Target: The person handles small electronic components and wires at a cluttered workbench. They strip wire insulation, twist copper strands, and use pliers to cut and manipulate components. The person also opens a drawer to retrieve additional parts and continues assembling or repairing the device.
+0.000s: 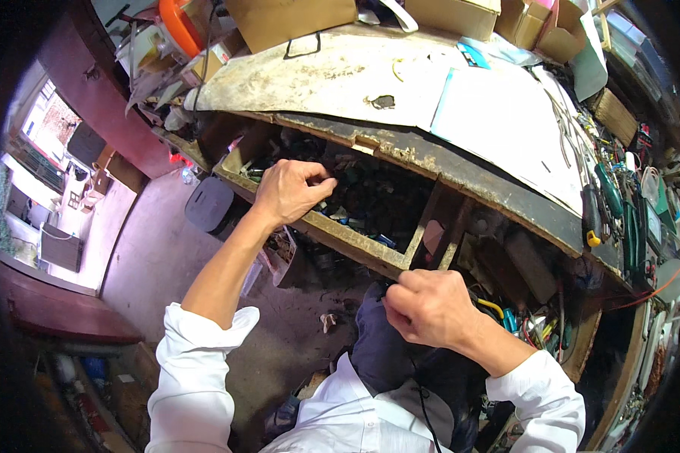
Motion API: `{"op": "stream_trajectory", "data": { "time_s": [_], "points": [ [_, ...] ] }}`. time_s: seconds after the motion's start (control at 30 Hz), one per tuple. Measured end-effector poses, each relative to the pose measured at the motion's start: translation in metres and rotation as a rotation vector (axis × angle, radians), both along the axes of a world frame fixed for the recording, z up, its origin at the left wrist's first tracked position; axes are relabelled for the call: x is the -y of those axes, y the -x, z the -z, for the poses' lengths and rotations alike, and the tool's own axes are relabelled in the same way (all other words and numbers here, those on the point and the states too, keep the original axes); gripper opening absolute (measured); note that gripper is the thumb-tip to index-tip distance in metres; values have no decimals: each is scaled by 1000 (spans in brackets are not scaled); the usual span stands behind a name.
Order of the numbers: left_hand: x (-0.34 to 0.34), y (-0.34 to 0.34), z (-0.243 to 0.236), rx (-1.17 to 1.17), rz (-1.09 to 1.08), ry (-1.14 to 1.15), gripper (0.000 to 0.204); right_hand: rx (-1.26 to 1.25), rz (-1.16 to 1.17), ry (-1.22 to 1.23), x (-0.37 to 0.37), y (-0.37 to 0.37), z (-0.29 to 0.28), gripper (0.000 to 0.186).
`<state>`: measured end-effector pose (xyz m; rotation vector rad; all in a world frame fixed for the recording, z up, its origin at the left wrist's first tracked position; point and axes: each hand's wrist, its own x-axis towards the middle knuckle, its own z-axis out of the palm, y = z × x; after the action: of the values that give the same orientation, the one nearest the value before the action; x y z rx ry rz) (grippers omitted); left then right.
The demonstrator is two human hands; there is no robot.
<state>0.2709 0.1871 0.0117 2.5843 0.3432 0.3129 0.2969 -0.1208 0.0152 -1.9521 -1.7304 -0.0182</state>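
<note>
A shallow wooden drawer [340,230] is pulled out from under the worktable, filled with a dark jumble of small parts [374,198]. Above its left half is my left hand [289,192], with curled fingers and the thumb and forefinger brought together; anything between them is too small to make out. My right hand [434,306] is closed at the drawer's front right corner, knuckles up. Its fingertips are turned out of sight, so whether it grips the drawer edge or something small cannot be seen.
A worn, pale-covered worktable [317,83] spans the far side, with cardboard boxes [291,19] at its back. Pliers and other hand tools [612,196] crowd its right end. Below them, another compartment holds tools and wires [533,325]. A dark bin [209,204] stands at left.
</note>
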Motion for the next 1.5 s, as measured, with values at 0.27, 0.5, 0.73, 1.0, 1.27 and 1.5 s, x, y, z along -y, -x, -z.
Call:
{"op": "stream_trajectory", "data": {
  "time_s": [0.27,0.5,0.73,1.0,1.27,1.5],
  "points": [
    [-2,-1,0,-25,2,45,26,-136,-79,42,-2,-4,4,22],
    [-7,-3,5,34,24,41,25,-128,2,-45,-1,-2,8,23],
    [-1,-1,1,-35,139,16,31,-139,-14,32,1,-4,5,19],
    [0,-3,2,-21,249,-131,23,-24,-39,39,-3,2,13,13],
    [11,-11,-5,-147,328,-76,19,-52,-22,61,-3,1,13,9],
    [34,-25,-10,-368,325,-74,30,-118,10,32,-3,-2,14,16]
  ]
}}
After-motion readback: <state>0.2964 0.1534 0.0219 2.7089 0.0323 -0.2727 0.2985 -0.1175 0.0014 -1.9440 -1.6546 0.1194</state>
